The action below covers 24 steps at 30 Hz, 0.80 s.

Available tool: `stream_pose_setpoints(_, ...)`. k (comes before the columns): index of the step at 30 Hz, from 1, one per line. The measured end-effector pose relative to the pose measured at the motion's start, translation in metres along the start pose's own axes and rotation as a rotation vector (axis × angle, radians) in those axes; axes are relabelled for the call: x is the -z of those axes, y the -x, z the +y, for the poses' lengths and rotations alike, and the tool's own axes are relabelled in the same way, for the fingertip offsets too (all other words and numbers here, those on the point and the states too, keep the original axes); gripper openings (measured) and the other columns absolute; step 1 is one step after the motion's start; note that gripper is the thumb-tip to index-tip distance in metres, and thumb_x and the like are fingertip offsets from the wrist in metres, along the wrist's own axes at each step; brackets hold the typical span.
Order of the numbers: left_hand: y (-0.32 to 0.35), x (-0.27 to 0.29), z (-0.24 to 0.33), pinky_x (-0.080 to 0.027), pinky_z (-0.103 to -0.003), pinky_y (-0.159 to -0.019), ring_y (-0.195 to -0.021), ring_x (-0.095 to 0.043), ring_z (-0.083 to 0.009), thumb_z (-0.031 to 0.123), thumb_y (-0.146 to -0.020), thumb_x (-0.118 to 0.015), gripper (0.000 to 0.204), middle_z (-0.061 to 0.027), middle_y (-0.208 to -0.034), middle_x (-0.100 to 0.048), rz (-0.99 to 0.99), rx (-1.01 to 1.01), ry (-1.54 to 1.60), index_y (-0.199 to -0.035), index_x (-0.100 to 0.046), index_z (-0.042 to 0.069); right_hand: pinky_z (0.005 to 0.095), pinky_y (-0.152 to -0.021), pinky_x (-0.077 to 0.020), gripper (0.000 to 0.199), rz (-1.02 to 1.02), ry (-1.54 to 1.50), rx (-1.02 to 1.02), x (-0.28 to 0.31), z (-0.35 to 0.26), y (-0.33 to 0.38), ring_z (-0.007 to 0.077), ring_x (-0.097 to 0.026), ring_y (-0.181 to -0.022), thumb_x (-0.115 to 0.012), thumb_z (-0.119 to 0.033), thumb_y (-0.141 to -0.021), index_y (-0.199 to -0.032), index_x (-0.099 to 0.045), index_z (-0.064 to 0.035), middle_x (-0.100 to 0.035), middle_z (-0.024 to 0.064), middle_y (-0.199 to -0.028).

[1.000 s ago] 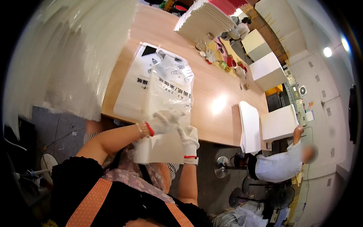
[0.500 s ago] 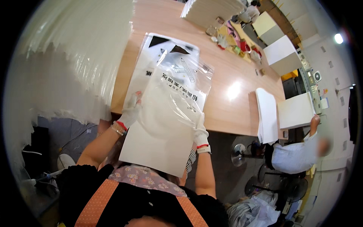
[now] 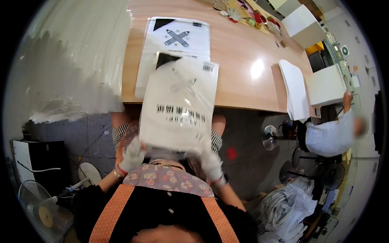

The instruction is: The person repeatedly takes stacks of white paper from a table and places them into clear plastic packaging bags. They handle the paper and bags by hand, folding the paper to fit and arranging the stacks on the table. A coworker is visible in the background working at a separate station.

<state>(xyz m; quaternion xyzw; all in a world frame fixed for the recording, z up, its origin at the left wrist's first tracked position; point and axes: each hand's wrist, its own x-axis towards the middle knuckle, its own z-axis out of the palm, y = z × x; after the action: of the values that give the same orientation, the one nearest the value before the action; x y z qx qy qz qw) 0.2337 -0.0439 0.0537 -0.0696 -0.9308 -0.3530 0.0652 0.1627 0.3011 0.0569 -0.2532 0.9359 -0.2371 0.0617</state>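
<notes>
A clear plastic bag of paper (image 3: 174, 95), printed with black lettering and crossed pencils, tilts over the table's near edge toward my lap. White paper fills it. My left hand (image 3: 133, 157), in a white glove with bare fingertips, is closed at the bag's near left corner. At the near right corner my gloved right hand (image 3: 209, 162) grips the bag's edge; motion blurs its fingers. Beyond, partly covered by the held bag, another printed bag (image 3: 176, 38) lies flat on the table.
A tall pile of clear plastic bags (image 3: 77, 60) covers the table's left side. White paper stacks (image 3: 293, 89) stand at the right, near a seated person (image 3: 328, 137). Small items (image 3: 253, 18) lie at the far side. A fan (image 3: 44, 212) stands at lower left.
The paper, which stuck out of the bag toward me, is now inside it. Both hands and the bag have come nearer my body, uncovering more of the bag on the table.
</notes>
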Motion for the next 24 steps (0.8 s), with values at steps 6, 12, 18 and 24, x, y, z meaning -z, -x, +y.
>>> stream_pose_setpoints(6, -0.048, 0.028, 0.039, -0.050, -0.026, -0.054, -0.064, -0.060, -0.0125, -0.003, -0.080, -0.040, 0.012, -0.0068, -0.082, -0.052, 0.177, 0.401, 0.770, -0.087, -0.048, 0.002, 0.0368, -0.065, -0.0519, 0.041, -0.177, -0.223, -0.118, 0.051, 0.029, -0.013, 0.0319, -0.065, -0.073, -0.054, -0.011, -0.085, -0.125, -0.051, -0.0075, -0.064, 0.0211, -0.089)
stream_pose_setpoints(12, -0.153, 0.066, 0.118, -0.043, -0.031, -0.065, -0.070, -0.048, -0.0220, -0.006, -0.070, -0.047, 0.009, -0.0101, -0.077, -0.045, 0.066, -0.213, 0.487, -0.075, -0.045, 0.001, 0.0290, -0.079, -0.0505, 0.027, 0.318, -1.337, -0.519, 0.010, 0.054, -0.072, 0.0159, -0.060, -0.090, -0.052, -0.010, -0.093, -0.117, -0.054, 0.0012, -0.062, 0.0098, -0.103)
stream_pose_setpoints(18, -0.141, 0.169, 0.199, -0.047, -0.034, -0.061, -0.070, -0.060, -0.0273, 0.010, -0.073, -0.061, 0.009, -0.0110, -0.079, -0.057, 0.112, -0.730, 0.031, -0.076, -0.053, 0.007, 0.0336, -0.085, -0.0500, 0.028, 0.153, -1.779, -0.066, 0.001, -0.052, -0.118, 0.0226, -0.059, -0.098, -0.052, -0.007, -0.090, -0.117, -0.054, 0.0001, -0.058, 0.0119, -0.113)
stream_pose_setpoints(24, -0.087, 0.275, 0.198, -0.051, -0.038, -0.084, -0.101, -0.058, -0.0221, 0.026, -0.095, -0.045, 0.030, -0.0115, -0.114, -0.057, 1.075, -0.339, 0.105, -0.114, -0.048, 0.003, 0.0289, -0.093, -0.0475, 0.042, 0.243, -1.509, 0.166, 0.209, -0.185, -0.192, 0.0187, -0.045, -0.122, -0.049, -0.014, -0.093, -0.131, -0.041, 0.0021, -0.047, 0.0110, -0.130)
